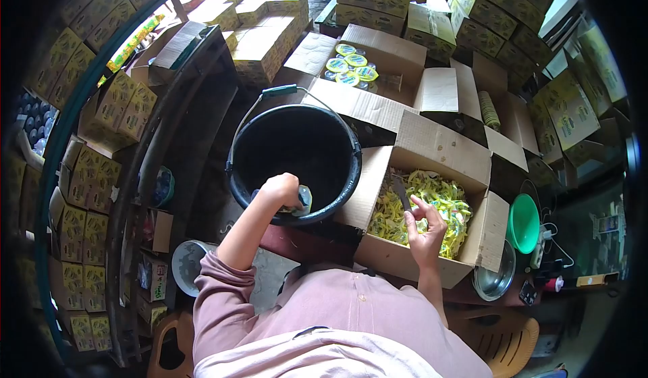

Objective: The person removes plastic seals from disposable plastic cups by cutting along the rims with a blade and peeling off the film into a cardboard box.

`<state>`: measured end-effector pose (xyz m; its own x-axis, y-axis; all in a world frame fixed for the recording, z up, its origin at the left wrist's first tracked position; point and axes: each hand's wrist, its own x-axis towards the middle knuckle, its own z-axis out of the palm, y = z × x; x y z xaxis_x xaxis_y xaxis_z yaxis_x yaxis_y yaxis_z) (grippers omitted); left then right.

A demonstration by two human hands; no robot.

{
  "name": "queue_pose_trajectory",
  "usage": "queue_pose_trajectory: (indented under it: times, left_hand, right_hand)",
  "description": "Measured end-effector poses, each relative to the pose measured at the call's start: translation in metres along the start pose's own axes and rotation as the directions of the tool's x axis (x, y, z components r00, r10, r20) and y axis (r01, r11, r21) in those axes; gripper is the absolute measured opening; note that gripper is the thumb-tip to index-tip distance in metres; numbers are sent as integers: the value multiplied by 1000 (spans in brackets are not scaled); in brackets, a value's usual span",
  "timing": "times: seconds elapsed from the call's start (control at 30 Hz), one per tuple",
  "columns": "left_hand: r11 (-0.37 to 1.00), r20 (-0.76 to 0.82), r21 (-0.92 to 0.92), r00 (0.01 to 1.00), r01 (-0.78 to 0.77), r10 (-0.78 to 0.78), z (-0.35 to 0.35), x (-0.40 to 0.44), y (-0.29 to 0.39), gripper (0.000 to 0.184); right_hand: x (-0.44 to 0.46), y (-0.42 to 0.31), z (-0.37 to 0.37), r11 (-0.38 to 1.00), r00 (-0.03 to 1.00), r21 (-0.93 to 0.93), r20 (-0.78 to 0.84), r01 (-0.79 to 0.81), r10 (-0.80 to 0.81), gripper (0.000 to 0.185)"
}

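My left hand (280,192) is inside the rim of a black bucket (353,192), its fingers closed on a small clear plastic cup (306,202). The bucket's metal handle with a green grip stands up over the far rim. My right hand (425,228) pinches a thin dark knife (401,193) between thumb and fingers, with the blade pointing up and away from me. Below that hand lies an open cardboard box (442,142) full of yellow-green plastic strips or wrappers (442,199).
Behind, another open carton (385,44) holds several lidded cups (347,67). A carton to the right has a stack of yellow cups (489,110). A green bowl (524,223) and a metal basin (496,277) are at right. Printed boxes (266,37) and shelves (169,108) surround the table.
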<state>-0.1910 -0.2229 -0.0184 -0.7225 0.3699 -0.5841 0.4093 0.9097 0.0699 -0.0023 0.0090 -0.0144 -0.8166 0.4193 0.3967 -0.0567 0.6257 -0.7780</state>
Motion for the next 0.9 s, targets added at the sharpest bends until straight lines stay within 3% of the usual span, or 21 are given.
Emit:
queue_pose_trajectory:
  times: [0.03, 0.07, 0.17, 0.2, 0.3, 0.33, 0.43, 0.47, 0.5, 0.57, 0.6, 0.67, 0.77, 0.9]
  left_hand:
    - [1000, 133, 2, 991, 28, -28, -4, -2, 3, 49]
    - [998, 111, -54, 993, 44, -38, -2, 0, -1, 50]
    - [996, -160, -83, 987, -43, 29, 7, 3, -5, 49]
    - [1000, 71, -9, 997, -11, 12, 3, 0, -3, 45]
    - [997, -69, -80, 997, -19, 13, 4, 1, -6, 44]
    - [992, 78, -129, 997, 9, 1, -1, 0, -6, 43]
    - [999, 103, -31, 994, -38, 41, -8, -5, -5, 40]
    - [989, 35, -146, 999, -32, 38, -5, -3, -7, 39]
    - [982, -236, -133, 966, -138, 104, 1, 0, -8, 41]
    - [976, -415, -141, 905, -164, 92, 8, 4, -9, 42]
    - [993, -216, -72, 973, -98, 80, 3, 1, -8, 42]
    - [997, 153, 61, 987, -53, 43, -6, -5, -3, 41]
    - [997, 15, -56, 998, -55, 56, -2, -2, -12, 40]
    - [993, 108, 26, 988, -116, 113, -3, -4, -10, 40]
  right_hand:
    - [0, 0, -1, 1000, 1000, 7, -1, -14, 14, 32]
    - [0, 1, -2, 1000, 1000, -3, -6, 5, -5, 31]
    - [-1, 2, -3, 999, 999, -15, -26, 33, -33, 30]
    - [-2, 4, -2, 1000, 999, -9, -34, 24, -24, 30]
    - [-1, 2, -3, 1000, 999, -7, -45, 10, -10, 29]
    - [-1, 3, -4, 1000, 999, -6, -49, 5, -5, 29]
    - [-4, 3, -3, 1000, 999, -11, -49, -5, 4, 29]
    - [-3, 3, -3, 1000, 999, -15, -50, 0, -1, 29]
    - [-3, 4, -2, 1000, 999, -18, -50, 6, -7, 29]
    - [-4, 4, -1, 1000, 998, -7, -59, -7, 7, 28]
    - [-3, 2, 0, 1000, 998, -4, -58, -14, 13, 28]
    - [-4, 1, 0, 1000, 998, -6, -57, -16, 15, 28]
    - [-3, 0, 1, 1000, 998, -17, -59, -7, 6, 27]
    - [-5, -1, 2, 1000, 998, -14, -58, -24, 23, 28]
